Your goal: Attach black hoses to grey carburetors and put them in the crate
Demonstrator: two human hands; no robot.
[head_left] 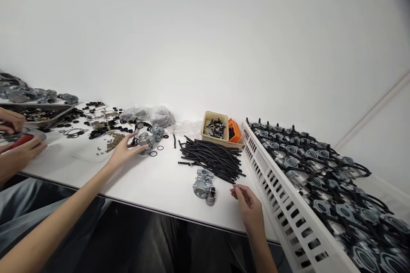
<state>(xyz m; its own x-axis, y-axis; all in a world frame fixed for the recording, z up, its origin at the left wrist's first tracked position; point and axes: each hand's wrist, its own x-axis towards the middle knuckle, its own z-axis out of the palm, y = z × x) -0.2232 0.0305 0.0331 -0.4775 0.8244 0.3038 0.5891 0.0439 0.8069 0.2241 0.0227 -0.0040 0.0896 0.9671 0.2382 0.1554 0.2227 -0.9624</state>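
My left hand [124, 152] reaches across the table, its thumb and fingers around a grey metal carburetor [146, 140]. Another carburetor [157, 132] stands just behind that one, and two black O-rings [153, 153] lie beside them. My right hand [249, 205] is at the table's front right, its fingertips drawn together beside the ends of a pile of black rubber hoses [211, 155]. Whether a small thing is pinched there is hidden. A single carburetor [202, 185] with a clear-cased part sits on the table between my hands.
A white slotted crate [272, 179] full of carburetors with hoses stands at right. Behind the hoses are a cream tray [206, 119] of small parts and an orange basket [236, 130]. Brass pieces [115, 140] lie left. A co-worker's hands [19, 158] hold something red at far left.
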